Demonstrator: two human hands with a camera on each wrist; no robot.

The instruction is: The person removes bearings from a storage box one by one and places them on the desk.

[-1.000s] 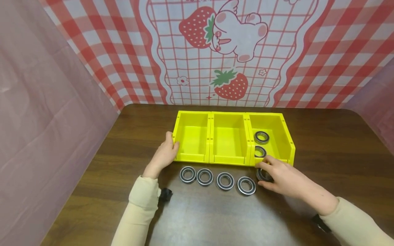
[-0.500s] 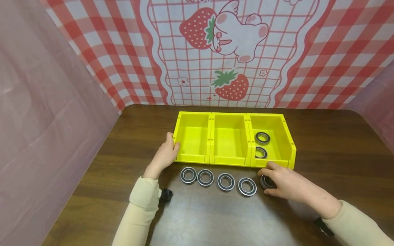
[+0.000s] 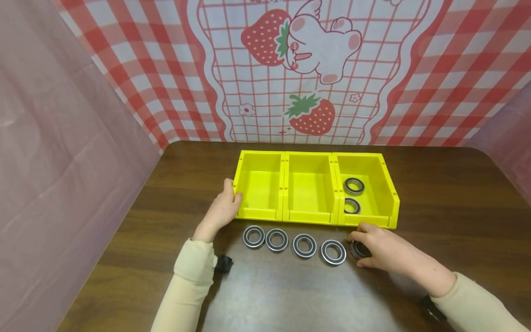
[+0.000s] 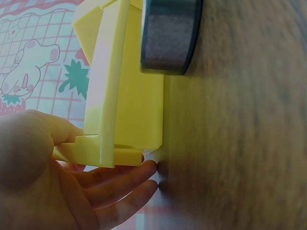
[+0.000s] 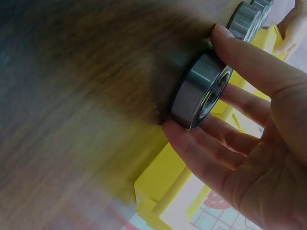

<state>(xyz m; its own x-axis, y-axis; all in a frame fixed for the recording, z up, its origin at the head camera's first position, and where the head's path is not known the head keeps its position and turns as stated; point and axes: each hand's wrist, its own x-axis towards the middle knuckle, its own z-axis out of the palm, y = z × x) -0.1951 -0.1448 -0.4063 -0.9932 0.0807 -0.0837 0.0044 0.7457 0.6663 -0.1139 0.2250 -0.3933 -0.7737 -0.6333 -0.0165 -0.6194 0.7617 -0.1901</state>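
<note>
Pinching bearing (image 5: 194, 93) in right hand (image 3: 386, 249), just before yellow bins (image 3: 311, 164); gripping bins' left end with left hand (image 3: 221, 206). Might knock bins' front if lifting too low.

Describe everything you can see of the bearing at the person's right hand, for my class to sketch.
The bearing is a short, thick ring with a smooth, silvery, metallic-looking outer wall, a dark face and a round central hole. It appears to lie flat on the table, in front of the rightmost yellow bin and right of four similar bearings. The right hand grips its rim between thumb and fingertips, partly hiding it in the head view.
</note>
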